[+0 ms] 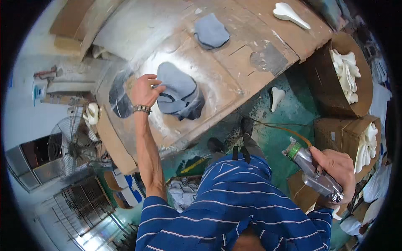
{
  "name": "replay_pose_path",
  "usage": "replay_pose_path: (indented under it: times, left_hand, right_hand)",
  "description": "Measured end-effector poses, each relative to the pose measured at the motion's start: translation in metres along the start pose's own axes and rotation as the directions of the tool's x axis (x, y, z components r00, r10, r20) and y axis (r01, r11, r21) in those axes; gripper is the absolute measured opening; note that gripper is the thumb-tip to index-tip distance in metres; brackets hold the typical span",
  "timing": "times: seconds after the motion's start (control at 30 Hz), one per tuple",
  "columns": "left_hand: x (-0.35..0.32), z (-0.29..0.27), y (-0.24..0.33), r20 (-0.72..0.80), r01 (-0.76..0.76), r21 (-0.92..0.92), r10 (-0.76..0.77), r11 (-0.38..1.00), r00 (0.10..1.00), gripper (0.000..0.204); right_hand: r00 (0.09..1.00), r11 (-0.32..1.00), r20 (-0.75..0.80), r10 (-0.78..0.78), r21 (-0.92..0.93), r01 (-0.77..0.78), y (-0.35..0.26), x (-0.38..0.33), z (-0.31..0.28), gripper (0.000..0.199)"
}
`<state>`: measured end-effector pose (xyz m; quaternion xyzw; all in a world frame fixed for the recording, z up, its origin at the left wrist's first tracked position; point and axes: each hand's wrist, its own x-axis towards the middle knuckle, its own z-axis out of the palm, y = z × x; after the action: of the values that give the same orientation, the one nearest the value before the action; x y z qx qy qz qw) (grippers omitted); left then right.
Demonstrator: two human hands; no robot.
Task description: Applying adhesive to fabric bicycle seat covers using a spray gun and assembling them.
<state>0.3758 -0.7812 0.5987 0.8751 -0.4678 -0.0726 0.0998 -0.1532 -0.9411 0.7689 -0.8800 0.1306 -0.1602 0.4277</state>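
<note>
My left hand, a watch on its wrist, is at the left edge of a pile of grey fabric pieces on the cardboard-covered table. Its thumb and fingers pinch the edge of the top piece. The pile has dark edges and strips showing at its near side. Out to the right, over the floor, my right hand grips a metal spray gun with a green ring near its nozzle. A brown hose runs near the gun. Another grey fabric piece lies farther back on the table.
A white saddle-shaped piece rests at the table's far right; another is on the green floor. Cardboard boxes of such pieces stand at right. A fan is at left. A container of grey cloth sits beside my body.
</note>
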Motion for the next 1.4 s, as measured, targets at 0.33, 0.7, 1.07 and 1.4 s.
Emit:
replay_pose_path:
  times: [0.33,0.7,1.07,1.4]
  left_hand:
    - [0.181,-0.067,0.119,-0.573,-0.272,0.165,0.316,0.948,0.756,0.027]
    - [0.281,0.234,0.234,0.058,0.152,-0.425,-0.141,0.892,0.988,0.088]
    - [-0.112,0.270,0.112,0.508,0.310,-0.658,0.101,0.686,0.855,0.043]
    - [-0.477,0.361,-0.130,0.701,0.757,-0.167,-0.464,0.632,0.542,0.028]
  right_hand:
    - [0.927,0.909,-0.095,0.364,0.256,-0.330,0.044,-0.050,-0.017,0.084]
    - [0.868,0.866,-0.073,0.491,0.146,-0.477,0.067,-0.071,-0.017,0.088]
    - [0.987,0.979,0.072,0.141,0.139,-0.150,0.044,0.003,-0.024,0.064]
    - [0.999,0.998,0.041,0.009,-0.068,-0.006,-0.005,0.072,0.008,0.068]
